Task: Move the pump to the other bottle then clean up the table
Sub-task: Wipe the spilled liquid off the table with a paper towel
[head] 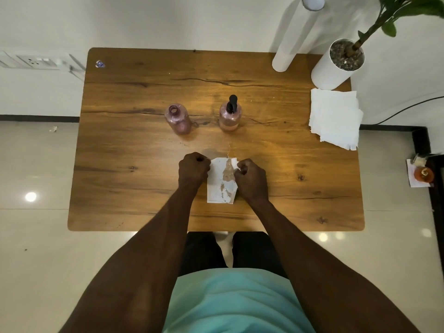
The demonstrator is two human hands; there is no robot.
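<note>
Two pink see-through bottles stand mid-table. The left bottle (178, 118) has an open neck with no top. The right bottle (229, 115) carries the black pump (232, 102). Nearer to me, a white paper napkin (222, 180) with a brown wet stain down its middle is held between both hands. My left hand (193, 168) pinches its left edge with curled fingers, and my right hand (252, 175) pinches its right edge. A thin wet trail (228, 147) runs on the wood from the napkin toward the right bottle.
The wooden table (144, 188) has a stack of white napkins (335, 117) at the right edge. A white plant pot (337, 64) and a tall white cylinder (294, 34) stand at the back right corner. A small sticker (100, 64) sits back left.
</note>
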